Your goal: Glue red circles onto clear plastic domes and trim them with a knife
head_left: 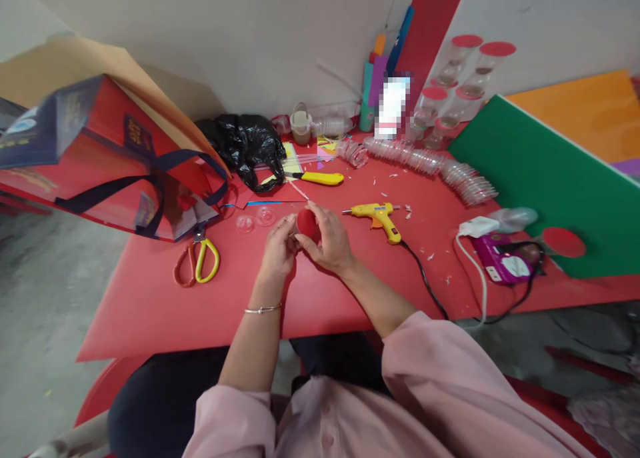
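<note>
Both hands hold a clear plastic cup with a red round end (308, 224) above the middle of the red table (165, 318). My left hand (279, 246) closes on its left side, fingers bent round the clear part. My right hand (330, 239) wraps it from the right, thumb along the near edge of the red disc. Most of the cup is hidden by the fingers. Left of the hands lie two small clear plastic domed pieces (245, 224). A yellow hot glue gun (376, 217) rests to the right. Beyond the hands is a yellow utility knife (323, 177).
Scissors (206, 259) lie near a big red bag (115, 171) at left. A black plastic bag (250, 145) sits behind. Stacked clear cups (425, 160) curve along the back right, near red-ended cup pairs (465, 61). A purple power strip (503, 261) with cords and a green board (520, 191) occupy the right.
</note>
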`<state>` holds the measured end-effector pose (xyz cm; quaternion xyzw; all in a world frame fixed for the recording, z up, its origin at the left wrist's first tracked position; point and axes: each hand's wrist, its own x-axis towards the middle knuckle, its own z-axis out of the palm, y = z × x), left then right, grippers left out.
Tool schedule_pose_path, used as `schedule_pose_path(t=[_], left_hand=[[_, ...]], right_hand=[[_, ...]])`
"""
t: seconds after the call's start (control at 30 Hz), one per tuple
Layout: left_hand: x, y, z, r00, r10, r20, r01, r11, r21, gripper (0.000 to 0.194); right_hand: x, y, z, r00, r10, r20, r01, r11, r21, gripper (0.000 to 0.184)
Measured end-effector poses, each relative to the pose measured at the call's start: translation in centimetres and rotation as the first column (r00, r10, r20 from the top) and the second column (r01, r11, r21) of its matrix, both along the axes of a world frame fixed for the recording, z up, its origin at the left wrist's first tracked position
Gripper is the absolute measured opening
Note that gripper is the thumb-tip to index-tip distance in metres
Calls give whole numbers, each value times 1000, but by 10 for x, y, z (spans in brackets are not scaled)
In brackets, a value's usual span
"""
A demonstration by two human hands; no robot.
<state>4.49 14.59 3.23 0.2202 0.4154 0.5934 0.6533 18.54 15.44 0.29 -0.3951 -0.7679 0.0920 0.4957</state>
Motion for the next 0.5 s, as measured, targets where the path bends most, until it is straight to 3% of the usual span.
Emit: schedule_pose_path(t=[0.3, 0.5], left_hand=[[-4, 5, -14, 997, -5, 78, 6, 1000, -9, 21], [-1, 6, -12, 997, 26, 72, -26, 1000, -5, 22]], right_hand=[[-2, -1, -1, 1000, 7, -28, -8, 1000, -11, 82], [-2, 0, -3, 1000, 9, -17, -9, 1000, -18, 82]])
